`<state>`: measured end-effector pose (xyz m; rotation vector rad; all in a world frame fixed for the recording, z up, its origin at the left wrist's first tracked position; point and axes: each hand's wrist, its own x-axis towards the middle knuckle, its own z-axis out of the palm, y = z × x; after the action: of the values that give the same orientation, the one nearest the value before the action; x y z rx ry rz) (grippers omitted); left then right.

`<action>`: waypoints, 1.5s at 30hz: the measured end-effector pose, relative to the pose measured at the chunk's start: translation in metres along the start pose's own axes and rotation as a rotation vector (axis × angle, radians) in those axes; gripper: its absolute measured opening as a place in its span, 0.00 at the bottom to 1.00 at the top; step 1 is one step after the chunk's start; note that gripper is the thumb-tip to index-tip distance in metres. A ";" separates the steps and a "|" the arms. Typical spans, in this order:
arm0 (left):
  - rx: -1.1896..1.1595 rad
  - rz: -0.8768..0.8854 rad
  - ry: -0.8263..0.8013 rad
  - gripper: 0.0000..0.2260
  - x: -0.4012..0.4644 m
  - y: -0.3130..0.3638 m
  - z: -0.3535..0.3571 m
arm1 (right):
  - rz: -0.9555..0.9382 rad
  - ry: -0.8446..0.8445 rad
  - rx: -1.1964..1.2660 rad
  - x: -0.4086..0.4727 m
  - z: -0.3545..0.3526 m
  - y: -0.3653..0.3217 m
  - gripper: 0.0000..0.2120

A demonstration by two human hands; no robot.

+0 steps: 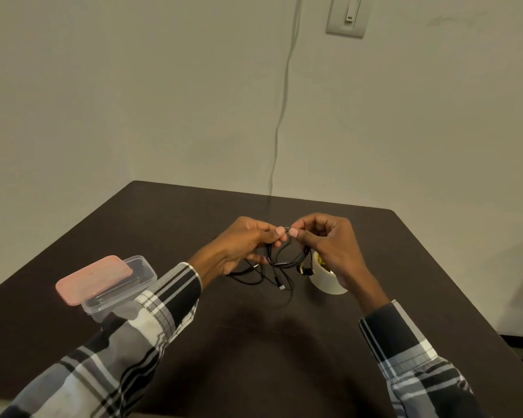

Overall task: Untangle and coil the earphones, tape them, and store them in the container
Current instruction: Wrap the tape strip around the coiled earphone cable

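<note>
Black earphones [280, 260] hang in a loose tangle of loops above the dark table [254, 342]. My left hand [242, 245] and my right hand [329, 245] both pinch the cord at the top, fingertips almost touching. An earbud dangles under my right hand, and a plug end trails down to the table. A white roll of tape [326, 282] stands on the table just behind my right hand, partly hidden by it. A clear plastic container [124, 291] sits at the left, with its pink lid [94, 279] lying askew across the top.
The table's far edge meets a plain wall. A thin grey cable [281, 116] runs down the wall behind the table. A switch plate [347, 15] is mounted on the wall at the upper right. The table's right edge drops to the floor.
</note>
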<state>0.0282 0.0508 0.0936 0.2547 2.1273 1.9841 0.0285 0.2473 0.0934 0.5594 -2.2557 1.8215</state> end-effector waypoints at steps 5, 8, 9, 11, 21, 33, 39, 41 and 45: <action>-0.002 0.007 0.005 0.10 0.000 -0.003 0.001 | -0.010 0.009 0.046 0.000 0.001 0.003 0.02; -0.032 -0.002 0.013 0.10 0.000 -0.002 0.000 | -0.022 -0.045 0.047 -0.002 -0.002 0.004 0.06; -0.047 -0.005 0.011 0.10 0.000 -0.002 0.000 | -0.028 -0.067 0.045 -0.003 -0.003 0.004 0.08; -0.072 -0.011 0.001 0.09 0.000 -0.002 -0.001 | -0.046 -0.107 0.015 -0.003 -0.005 0.003 0.13; -0.084 -0.009 -0.027 0.09 -0.001 -0.003 0.001 | -0.109 -0.020 -0.123 -0.001 0.001 0.009 0.02; 0.016 0.058 0.010 0.10 0.000 -0.007 0.005 | 0.109 0.006 0.060 -0.007 0.011 0.007 0.01; 0.470 0.372 0.088 0.13 0.000 -0.013 0.013 | 0.185 0.130 0.003 -0.007 0.017 0.010 0.14; 0.554 0.405 0.109 0.16 0.000 -0.014 0.015 | 0.167 0.149 -0.084 -0.008 0.018 0.011 0.14; 0.606 0.427 0.223 0.13 0.000 -0.016 0.018 | 0.145 0.152 -0.160 -0.011 0.020 0.014 0.14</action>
<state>0.0338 0.0668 0.0769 0.6587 2.9916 1.5370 0.0343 0.2325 0.0728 0.2269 -2.3627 1.6615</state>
